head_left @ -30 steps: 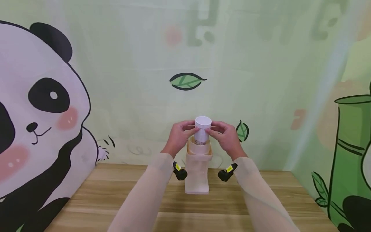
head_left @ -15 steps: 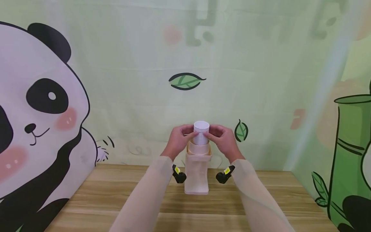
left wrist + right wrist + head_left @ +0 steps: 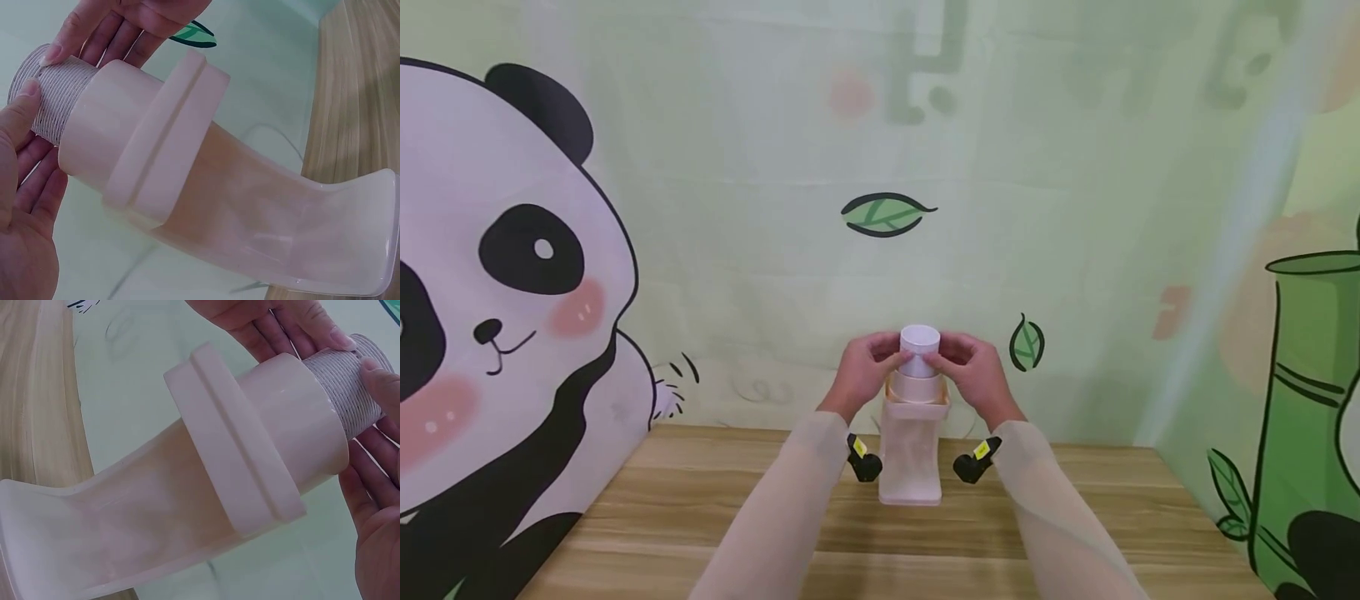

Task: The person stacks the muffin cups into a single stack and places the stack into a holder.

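Observation:
A stack of white paper cups (image 3: 920,340), their rims showing as close ridges in both wrist views, stands in the round collar of a pale pink cup dispenser (image 3: 910,458). My left hand (image 3: 862,373) holds the stack from the left, thumb in front and fingers behind. From the right, my right hand (image 3: 980,372) grips it the same way, the thumbs close together. In the left wrist view the ridged cups (image 3: 62,90) rise out of the dispenser's collar (image 3: 109,119); the lower part of the stack is hidden inside.
The dispenser's curved stand rests on a wood-grain table (image 3: 715,500). Behind it hangs a pale green backdrop (image 3: 737,208) printed with a panda, leaves and bamboo. A small black wrist camera (image 3: 865,462) is on each sleeve.
Both hands have moved down with the cup stack, which has sunk deeper into the dispenser collar. The patterned lower part seen one second ago is now hidden.

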`<state>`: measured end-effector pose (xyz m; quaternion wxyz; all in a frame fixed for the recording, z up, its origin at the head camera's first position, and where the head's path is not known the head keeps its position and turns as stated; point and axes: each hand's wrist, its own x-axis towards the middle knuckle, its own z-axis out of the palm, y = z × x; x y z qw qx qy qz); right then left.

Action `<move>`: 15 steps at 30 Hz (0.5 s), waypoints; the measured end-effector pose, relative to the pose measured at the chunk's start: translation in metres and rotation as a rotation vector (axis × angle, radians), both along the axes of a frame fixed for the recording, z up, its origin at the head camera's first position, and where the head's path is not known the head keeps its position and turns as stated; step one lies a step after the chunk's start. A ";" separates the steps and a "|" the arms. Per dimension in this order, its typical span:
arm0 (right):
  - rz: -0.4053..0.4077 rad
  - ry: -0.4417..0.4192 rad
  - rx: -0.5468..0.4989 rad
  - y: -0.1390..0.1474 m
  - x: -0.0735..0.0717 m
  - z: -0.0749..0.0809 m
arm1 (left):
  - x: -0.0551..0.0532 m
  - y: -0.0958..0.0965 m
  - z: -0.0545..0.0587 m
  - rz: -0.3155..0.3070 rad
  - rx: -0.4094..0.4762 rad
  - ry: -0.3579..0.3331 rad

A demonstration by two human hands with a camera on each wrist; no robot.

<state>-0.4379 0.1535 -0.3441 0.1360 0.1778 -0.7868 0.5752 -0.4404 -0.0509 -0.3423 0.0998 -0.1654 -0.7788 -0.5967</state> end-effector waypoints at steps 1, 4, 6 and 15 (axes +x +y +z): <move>-0.003 0.001 0.005 0.000 0.000 0.000 | 0.000 0.000 -0.001 0.000 -0.004 0.004; -0.017 -0.004 0.013 0.001 0.001 -0.002 | -0.002 0.001 -0.002 0.003 -0.008 0.018; -0.025 -0.010 0.023 0.001 0.001 -0.004 | -0.002 0.002 -0.002 0.007 -0.011 0.024; -0.026 -0.058 0.041 0.001 0.001 -0.007 | 0.000 0.002 -0.004 0.037 -0.053 0.006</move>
